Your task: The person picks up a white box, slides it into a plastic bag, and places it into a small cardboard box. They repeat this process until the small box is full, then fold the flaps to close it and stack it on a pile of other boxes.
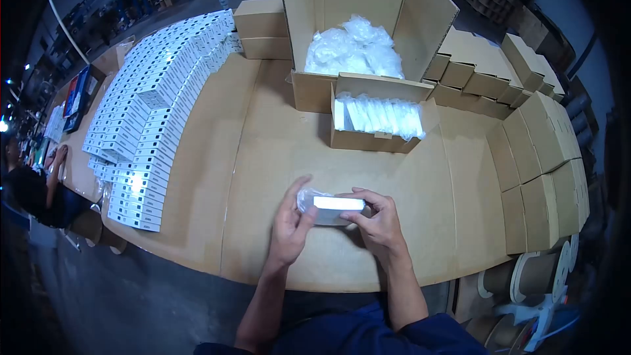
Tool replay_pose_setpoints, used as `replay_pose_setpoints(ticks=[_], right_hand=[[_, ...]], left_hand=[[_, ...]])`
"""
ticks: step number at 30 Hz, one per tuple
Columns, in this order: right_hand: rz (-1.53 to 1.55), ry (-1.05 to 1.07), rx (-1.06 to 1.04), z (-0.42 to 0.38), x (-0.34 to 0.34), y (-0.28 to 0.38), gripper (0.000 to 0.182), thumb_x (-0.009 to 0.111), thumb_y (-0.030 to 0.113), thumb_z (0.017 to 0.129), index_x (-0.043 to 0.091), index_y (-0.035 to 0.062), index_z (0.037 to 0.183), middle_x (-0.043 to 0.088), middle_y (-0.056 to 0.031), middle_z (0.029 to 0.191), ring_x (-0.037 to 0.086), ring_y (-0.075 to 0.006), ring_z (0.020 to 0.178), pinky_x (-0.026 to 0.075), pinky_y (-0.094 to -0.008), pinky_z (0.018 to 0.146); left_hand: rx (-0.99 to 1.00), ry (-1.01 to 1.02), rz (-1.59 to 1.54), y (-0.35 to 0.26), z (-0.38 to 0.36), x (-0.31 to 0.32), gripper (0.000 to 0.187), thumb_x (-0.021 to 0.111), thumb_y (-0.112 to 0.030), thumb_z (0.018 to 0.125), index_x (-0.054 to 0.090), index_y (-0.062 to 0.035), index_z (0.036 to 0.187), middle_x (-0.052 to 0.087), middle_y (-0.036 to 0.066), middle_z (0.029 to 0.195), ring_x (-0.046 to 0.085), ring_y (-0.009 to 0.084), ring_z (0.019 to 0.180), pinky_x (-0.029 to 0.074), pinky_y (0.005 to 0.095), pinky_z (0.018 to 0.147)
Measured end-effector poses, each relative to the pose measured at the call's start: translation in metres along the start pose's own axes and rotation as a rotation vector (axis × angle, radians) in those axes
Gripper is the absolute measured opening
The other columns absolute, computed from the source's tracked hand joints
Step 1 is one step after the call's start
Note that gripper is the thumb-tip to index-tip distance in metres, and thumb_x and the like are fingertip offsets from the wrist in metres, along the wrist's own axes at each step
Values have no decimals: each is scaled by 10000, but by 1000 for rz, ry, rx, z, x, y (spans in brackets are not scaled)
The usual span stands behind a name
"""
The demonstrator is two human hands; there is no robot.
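Observation:
A small white box (338, 204) is partly inside a clear plastic bag (306, 198), held above the cardboard-covered table. My left hand (288, 230) is closed around the bag at the left end, its thumb along the near side. On the right, my right hand (381, 223) pinches the other end of the box between thumb and fingers. Beyond my hands stands an open carton (374, 141) with a row of plastic-wrapped white boxes (381, 117) upright in it.
Stacked white printed boxes (148, 112) cover the table's left side. A large open carton (425, 16) at the back holds loose clear plastic bags (355, 49). Closed brown cartons (542, 171) line the right edge. Another person (39, 187) sits at far left.

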State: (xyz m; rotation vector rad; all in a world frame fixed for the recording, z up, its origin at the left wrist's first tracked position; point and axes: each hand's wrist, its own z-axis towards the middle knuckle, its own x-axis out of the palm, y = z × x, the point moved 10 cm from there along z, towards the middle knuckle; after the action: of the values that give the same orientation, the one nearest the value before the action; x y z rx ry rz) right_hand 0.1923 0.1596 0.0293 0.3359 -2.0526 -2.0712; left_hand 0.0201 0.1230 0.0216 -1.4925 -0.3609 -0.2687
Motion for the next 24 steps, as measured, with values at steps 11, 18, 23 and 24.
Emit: replay_pose_setpoints(ticks=[11,18,23,24], right_hand=[[-598,30,-403,3,-4,51,335,873,73,755,718,20,1048,742,-107,1110,676,-240,977,543,-355,818],[-643,342,-382,17,7,66,235,813,89,858,700,9,1048,674,-100,915,666,-230,762,528,-355,674],[-631,-10,-469,41,-28,94,198,778,15,870,679,-4,1041,666,-114,921,696,-206,736,567,-333,612],[-590,-118,-456,47,-40,96,199,770,3,870,674,-4,1044,669,-122,935,700,-210,736,578,-331,601]], left_hand=[[-61,229,452,15,6,-2,242,621,-13,1024,634,53,1257,613,94,1293,598,152,1169,475,301,1022],[-85,308,384,10,30,8,326,624,-100,1044,606,27,1343,601,111,1344,614,179,1175,508,313,990],[-66,157,411,3,75,-5,480,554,-121,1071,445,-41,1532,551,163,1424,556,256,1291,515,424,1031],[41,95,501,-15,85,-6,501,536,-124,1077,417,-55,1559,545,162,1425,526,262,1326,497,461,1073]])
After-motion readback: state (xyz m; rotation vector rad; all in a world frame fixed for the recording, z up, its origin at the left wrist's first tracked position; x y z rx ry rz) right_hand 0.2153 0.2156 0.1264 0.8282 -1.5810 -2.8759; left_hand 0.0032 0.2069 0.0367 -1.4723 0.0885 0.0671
